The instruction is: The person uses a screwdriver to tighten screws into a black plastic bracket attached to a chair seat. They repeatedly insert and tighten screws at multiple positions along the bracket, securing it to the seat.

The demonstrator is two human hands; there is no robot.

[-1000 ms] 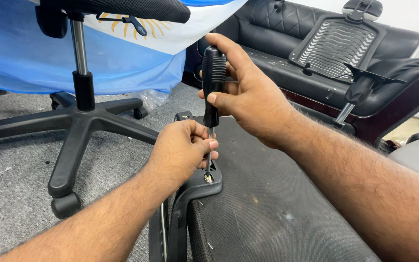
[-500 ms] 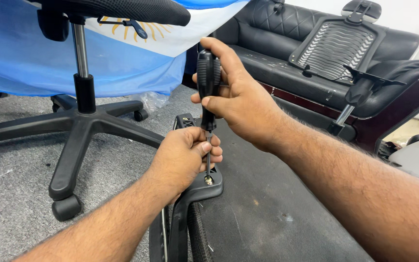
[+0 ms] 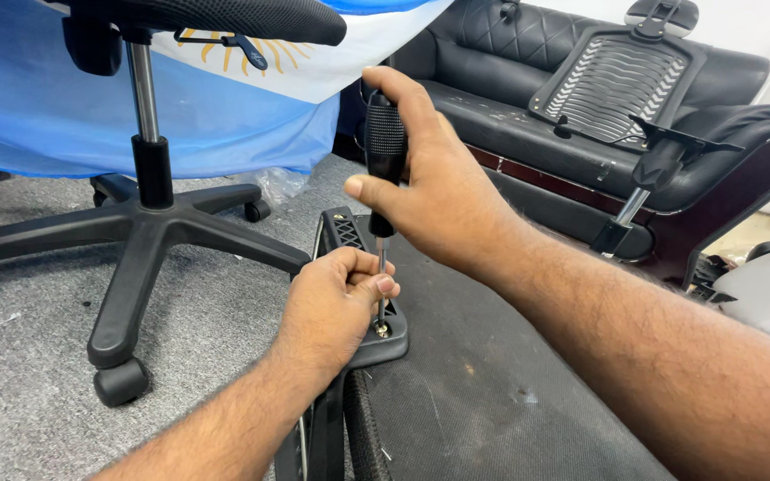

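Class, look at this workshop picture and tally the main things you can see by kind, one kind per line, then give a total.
Hands: 2, the left hand and the right hand
Screwdrivers: 1, a black-handled screwdriver
Office chairs on wheeled bases: 1, the black chair
Armrest brackets being worked on: 1, the black bracket
Sofas: 1, the black sofa
Loose mesh backrests: 1, the backrest
Total: 7

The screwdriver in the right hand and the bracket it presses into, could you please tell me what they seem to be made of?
The black-handled screwdriver has a ribbed matte handle, probably rubber or plastic, and a thin shiny shaft that looks like bare steel. The black curved chair bracket shows a smooth, slightly glossy moulded surface, likely plastic, though painted metal cannot be excluded.
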